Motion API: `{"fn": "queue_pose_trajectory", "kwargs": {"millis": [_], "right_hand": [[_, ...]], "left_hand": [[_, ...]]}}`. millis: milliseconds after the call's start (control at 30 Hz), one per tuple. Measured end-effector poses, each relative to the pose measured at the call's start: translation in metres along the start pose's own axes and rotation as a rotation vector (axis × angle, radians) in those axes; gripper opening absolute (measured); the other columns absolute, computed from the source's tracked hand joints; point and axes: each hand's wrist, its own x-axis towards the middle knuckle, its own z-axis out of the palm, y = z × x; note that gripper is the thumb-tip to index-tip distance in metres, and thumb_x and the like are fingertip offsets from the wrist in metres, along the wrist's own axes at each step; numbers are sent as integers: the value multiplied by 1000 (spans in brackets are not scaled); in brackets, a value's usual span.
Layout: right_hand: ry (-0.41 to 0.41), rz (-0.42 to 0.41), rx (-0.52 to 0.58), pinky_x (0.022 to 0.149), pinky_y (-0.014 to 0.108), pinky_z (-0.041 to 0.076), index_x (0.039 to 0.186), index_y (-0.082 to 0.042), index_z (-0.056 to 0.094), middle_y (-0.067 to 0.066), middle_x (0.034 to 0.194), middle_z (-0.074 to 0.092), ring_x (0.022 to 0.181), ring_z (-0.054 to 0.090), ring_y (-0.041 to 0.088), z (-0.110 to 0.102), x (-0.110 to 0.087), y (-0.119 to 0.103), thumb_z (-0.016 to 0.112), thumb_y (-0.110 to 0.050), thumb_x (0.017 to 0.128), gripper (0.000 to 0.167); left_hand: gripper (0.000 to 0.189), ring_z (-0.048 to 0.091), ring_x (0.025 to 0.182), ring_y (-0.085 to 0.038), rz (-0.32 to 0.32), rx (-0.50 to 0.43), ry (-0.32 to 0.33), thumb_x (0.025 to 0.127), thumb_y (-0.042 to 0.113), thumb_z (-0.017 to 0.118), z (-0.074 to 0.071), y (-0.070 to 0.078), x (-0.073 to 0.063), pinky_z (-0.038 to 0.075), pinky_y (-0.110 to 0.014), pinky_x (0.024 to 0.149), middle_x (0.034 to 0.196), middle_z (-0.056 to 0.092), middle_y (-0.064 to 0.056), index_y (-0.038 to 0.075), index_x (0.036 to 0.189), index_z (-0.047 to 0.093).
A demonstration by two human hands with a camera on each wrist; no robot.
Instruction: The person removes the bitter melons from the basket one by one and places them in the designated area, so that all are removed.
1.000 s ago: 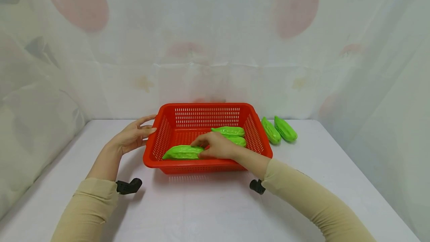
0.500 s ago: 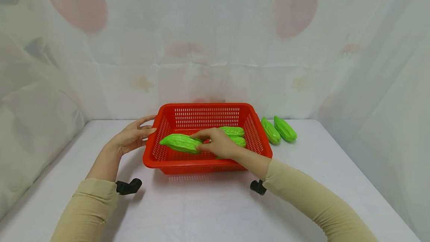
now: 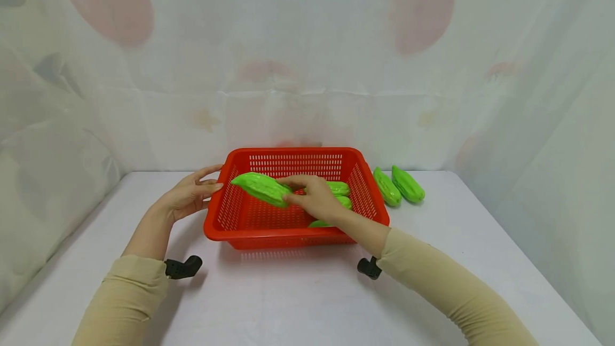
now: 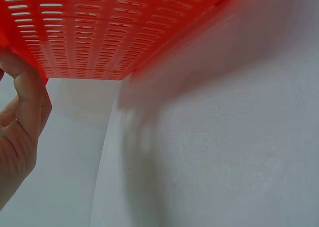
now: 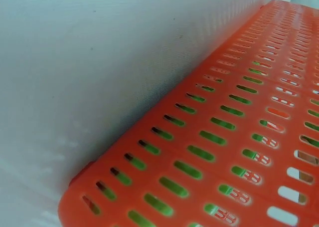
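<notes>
My right hand (image 3: 312, 196) pinches a green bitter melon (image 3: 259, 188) by its right end, raised and tilted over the red plastic basket (image 3: 298, 233). The melon's pointed tip faces left. Inside the basket, partly behind my right hand and wrist, lie other bitter melons (image 3: 339, 188). At the basket's left side my left hand (image 3: 189, 196) grips the rim. In the left wrist view, bent fingers of the left hand (image 4: 25, 107) meet the slotted basket wall (image 4: 109, 37). The right wrist view has the basket's wall (image 5: 239, 117), green showing through its slots; the right hand is mostly hidden there.
Two more bitter melons, one nearer (image 3: 387, 188) and one farther right (image 3: 408, 183), lie on the white table (image 3: 307, 298) beside the basket. Patterned white cloth (image 3: 307, 68) hangs behind and along both sides.
My right hand has lifted the bitter melon from the basket's front left, up and away from the basket floor, and tilted it. The left hand and the basket have stayed in place.
</notes>
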Motion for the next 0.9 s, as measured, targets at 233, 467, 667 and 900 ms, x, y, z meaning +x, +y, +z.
{"fn": "queue_pose_trajectory", "kwargs": {"millis": [233,467,667,900], "right_hand": [[75,19,13,80,26,54,127,-19,68,4,115,74,102,68,20,-4,1,-2,72,-16,90,37],[125,72,54,78,24,55,129,-20,67,3,118,73,105,68,20,-12,2,-2,72,-16,90,39],[149,103,110,76,26,57,129,-20,66,4,121,72,103,67,21,-23,1,0,70,-15,91,39],[186,107,86,82,25,56,130,-22,66,2,122,72,102,67,18,-35,-2,5,69,-18,92,38]], "left_hand": [[71,68,92,-8,5,-8,-3,100,12,55,-1,-2,-1,59,-29,83,108,63,5,16,158,14],[72,68,94,-9,8,-14,-10,100,12,55,-1,-2,-1,59,-29,83,112,62,4,16,159,13],[73,68,92,-9,4,-17,-10,100,12,56,0,-1,-1,59,-29,82,111,63,4,15,159,13],[73,67,93,-9,8,-10,-13,100,12,56,0,0,-1,59,-29,83,112,63,4,15,158,13]]}}
